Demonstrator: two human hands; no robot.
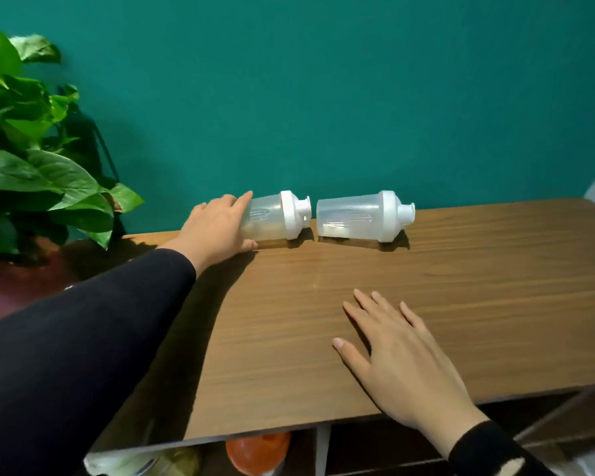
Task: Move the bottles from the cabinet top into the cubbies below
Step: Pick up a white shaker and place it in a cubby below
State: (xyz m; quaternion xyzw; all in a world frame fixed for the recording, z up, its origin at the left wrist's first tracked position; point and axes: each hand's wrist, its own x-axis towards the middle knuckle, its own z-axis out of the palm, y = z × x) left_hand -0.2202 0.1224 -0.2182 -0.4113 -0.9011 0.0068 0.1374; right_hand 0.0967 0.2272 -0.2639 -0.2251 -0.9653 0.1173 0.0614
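Two clear plastic bottles with white caps lie on their sides near the back edge of the wooden cabinet top [461, 304], caps pointing right. My left hand [217, 228] wraps the base end of the left bottle [272, 218], fingers over it and thumb under. The right bottle [358, 216] lies apart, untouched. My right hand [395, 348] rests flat on the cabinet top near the front edge, fingers spread, holding nothing.
A leafy green plant [31, 149] stands at the left end of the cabinet. A teal wall runs close behind the bottles. Below the front edge, a cubby holds an orange-capped item [258, 451] and a pale one [124, 462]; a divider [322, 448] separates the cubbies.
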